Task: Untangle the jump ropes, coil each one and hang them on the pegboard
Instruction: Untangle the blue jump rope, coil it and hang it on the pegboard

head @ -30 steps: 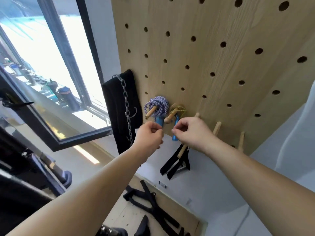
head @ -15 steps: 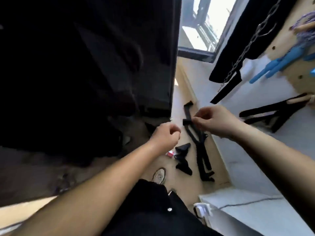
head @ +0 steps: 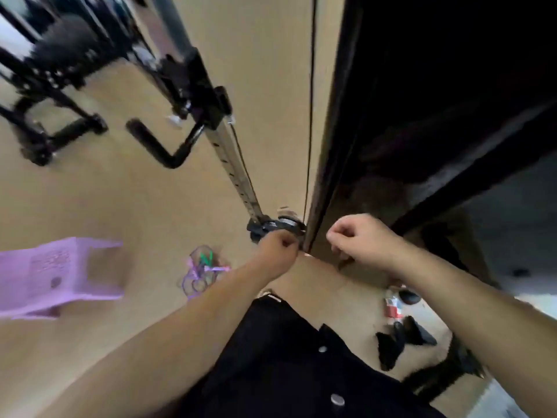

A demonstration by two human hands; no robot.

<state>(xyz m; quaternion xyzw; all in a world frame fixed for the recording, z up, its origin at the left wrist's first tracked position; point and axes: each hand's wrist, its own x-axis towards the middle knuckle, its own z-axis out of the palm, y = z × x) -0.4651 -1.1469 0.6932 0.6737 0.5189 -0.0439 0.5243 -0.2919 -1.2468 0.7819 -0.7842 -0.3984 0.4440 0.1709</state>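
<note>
Our fingers (head: 284,241) on the left hand (head: 275,251) are curled into a loose fist, and those of the right hand (head: 358,236) are curled the same way; we cannot see anything held in either, though the picture is blurred. Both hands hover above the wooden floor (head: 135,206), close to each other. The tangled jump ropes (head: 200,271) lie on the floor to the left of our left forearm, a small heap of purple, pink and green loops, apart from both hands. A lilac plastic stool (head: 57,276) stands further left. The pegboard is not in view now.

We judge the step in hand is to go down to this heap. To do it well, we should open the fingers wide before reaching, then look for a handle, because pulling a middle loop will tighten the knot. We lift one handle and follow its cord slowly, keeping the other ropes flat on the floor.
</note>
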